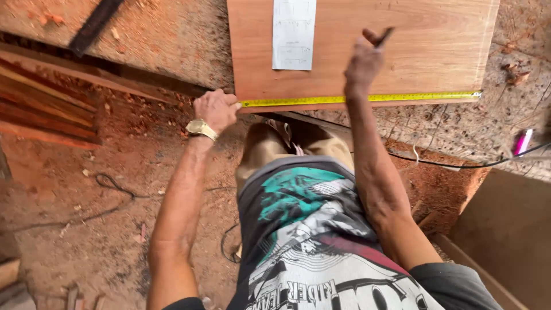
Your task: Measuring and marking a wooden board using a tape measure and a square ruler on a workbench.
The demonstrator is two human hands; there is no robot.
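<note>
A reddish-brown wooden board (402,51) lies on a worn workbench (172,40). A yellow measuring tape (413,97) is stretched along the board's near edge, hooked at the right corner. My left hand (216,109), with a gold wristwatch, grips the tape's case end at the board's left corner. My right hand (363,62) rests on the board above the tape and pinches a dark pencil (383,37). A white paper sheet (294,34) lies on the board near its left part.
Dark timber planks (46,109) are stacked at the left. A black cable (459,163) runs under the bench at the right, near a pink marker (523,141). A plywood panel (505,229) stands at the lower right. Sawdust covers the red dirt floor (86,218).
</note>
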